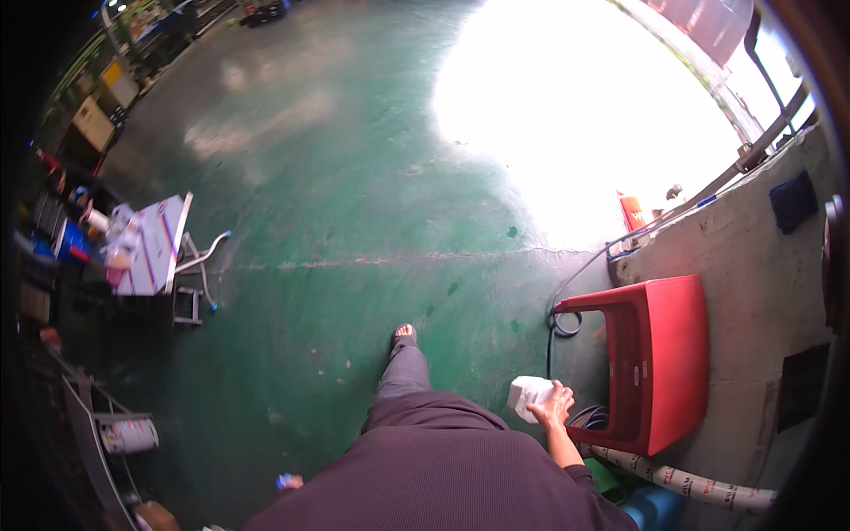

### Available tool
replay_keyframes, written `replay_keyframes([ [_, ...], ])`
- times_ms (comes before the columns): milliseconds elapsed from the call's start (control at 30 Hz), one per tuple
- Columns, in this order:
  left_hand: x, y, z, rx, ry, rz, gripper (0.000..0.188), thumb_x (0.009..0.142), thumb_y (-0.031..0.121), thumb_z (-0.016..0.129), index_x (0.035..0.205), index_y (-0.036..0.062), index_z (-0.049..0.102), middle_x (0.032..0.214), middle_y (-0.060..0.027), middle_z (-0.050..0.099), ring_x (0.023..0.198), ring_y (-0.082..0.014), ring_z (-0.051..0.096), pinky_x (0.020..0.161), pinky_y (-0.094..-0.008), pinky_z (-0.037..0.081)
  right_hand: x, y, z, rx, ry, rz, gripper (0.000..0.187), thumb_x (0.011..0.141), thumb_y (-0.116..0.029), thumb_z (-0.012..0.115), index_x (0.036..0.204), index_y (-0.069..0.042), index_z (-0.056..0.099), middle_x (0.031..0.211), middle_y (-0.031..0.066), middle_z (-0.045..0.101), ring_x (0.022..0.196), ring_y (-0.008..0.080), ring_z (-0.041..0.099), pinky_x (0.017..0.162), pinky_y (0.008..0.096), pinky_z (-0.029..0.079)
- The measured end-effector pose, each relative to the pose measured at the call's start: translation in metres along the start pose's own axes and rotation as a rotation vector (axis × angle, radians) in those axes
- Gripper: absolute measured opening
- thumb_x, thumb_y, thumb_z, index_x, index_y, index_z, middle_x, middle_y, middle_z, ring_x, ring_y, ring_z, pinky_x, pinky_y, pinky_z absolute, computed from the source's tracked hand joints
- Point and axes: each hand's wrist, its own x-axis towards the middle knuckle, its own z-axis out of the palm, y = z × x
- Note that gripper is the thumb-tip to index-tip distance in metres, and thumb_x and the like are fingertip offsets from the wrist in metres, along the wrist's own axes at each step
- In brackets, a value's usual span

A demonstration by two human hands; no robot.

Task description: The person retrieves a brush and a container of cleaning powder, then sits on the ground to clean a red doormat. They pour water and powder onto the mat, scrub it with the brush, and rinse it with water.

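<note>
At the lower right, my right hand (556,407) grips a white block-shaped thing (529,397) by its side. Its exact kind does not show. My arm stretches out beside a red plastic cabinet-like shell (677,354), with a gap between the hand and the shell's open side. Low on the left, only a small part of my left hand (296,483) shows past my dark shirt. It is closed around a small blue and white object (283,481) that is mostly hidden.
A black cable (567,274) loops over the green floor (354,203) beside the red shell. At left stands a table (159,248) with a covered top. A white cylinder (131,435) is lower left, a printed tube (699,485) lower right. Bright light floods the doorway.
</note>
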Motion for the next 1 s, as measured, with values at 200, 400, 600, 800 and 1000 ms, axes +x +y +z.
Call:
replay_keyframes([
  [200,-0.006,0.671,-0.213,-0.099,0.322,0.907,0.069,0.059,0.042,0.077,0.11,0.0055,0.047,0.099,-0.0159,0.062,0.091,-0.03,0.061,0.079,-0.0397,0.048,0.13,-0.153,-0.079,0.098,0.04,0.067,0.095,0.044,-0.024,0.084,0.124,-0.025,0.032,0.127,0.011,0.028,0.121,0.0347,0.027,0.089,0.054,0.04],
  [400,-0.243,1.141,-0.234,-0.456,0.237,1.569,0.06,0.063,0.04,0.075,0.105,0.0043,0.049,0.095,-0.0164,0.063,0.087,-0.029,0.063,0.075,-0.0382,0.049,0.282,-0.239,-0.108,0.097,0.014,0.128,0.099,0.04,-0.026,0.086,0.123,-0.026,0.033,0.128,0.0111,0.027,0.122,0.0357,0.025,0.087,0.0575,0.04],
  [600,-0.195,1.229,-0.106,0.039,0.041,1.208,0.069,0.059,0.038,0.076,0.112,0.0072,0.046,0.097,-0.0174,0.062,0.089,-0.0325,0.062,0.077,-0.042,0.049,0.446,-0.307,-0.162,0.118,-0.075,0.213,0.083,0.053,-0.026,0.079,0.122,-0.023,0.034,0.118,0.012,0.031,0.116,0.037,0.029,0.086,0.0588,0.038],
  [800,-0.083,1.185,-0.079,0.344,-0.024,0.484,0.072,0.055,0.033,0.078,0.113,0.0034,0.047,0.102,-0.0181,0.06,0.092,-0.0313,0.06,0.08,-0.0417,0.048,0.631,-0.344,-0.226,0.174,-0.094,0.326,0.092,0.047,-0.027,0.084,0.123,-0.024,0.033,0.121,0.01,0.029,0.117,0.035,0.028,0.088,0.0566,0.039],
  [1000,-0.106,1.477,-0.074,0.238,0.074,0.545,0.076,0.051,0.028,0.08,0.113,-0.0011,0.047,0.105,-0.0182,0.059,0.094,-0.029,0.06,0.082,-0.0406,0.048,0.789,-0.408,-0.336,0.172,-0.024,0.474,0.096,0.043,-0.024,0.087,0.122,-0.024,0.033,0.123,0.0104,0.029,0.117,0.0346,0.029,0.086,0.0547,0.04],
])
